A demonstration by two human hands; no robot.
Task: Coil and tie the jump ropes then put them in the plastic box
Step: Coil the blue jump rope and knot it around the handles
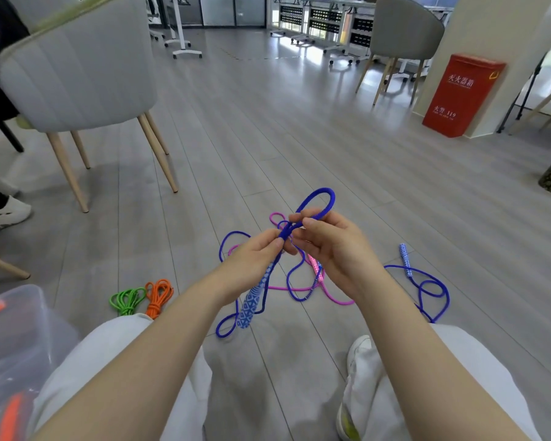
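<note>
A blue jump rope (319, 198) forms a small doubled loop above my hands. My left hand (255, 259) pinches the rope where it meets its patterned blue handle (252, 300), which hangs down below the hand. My right hand (334, 246) pinches the base of the loop. The rest of the blue rope trails loose on the floor to its other handle (406, 259) on the right. A pink jump rope (318, 278) lies tangled beneath it. A green coiled rope (128, 300) and an orange coiled rope (158, 297) lie tied on the floor. The clear plastic box (19, 329) is at the lower left.
I sit on a grey wood floor, knees in pale trousers and a white shoe (360, 377) below my arms. A grey chair (83, 74) stands at the left, a red fire cabinet (462, 93) at the right. Another person's shoe (4, 214) shows at the far left.
</note>
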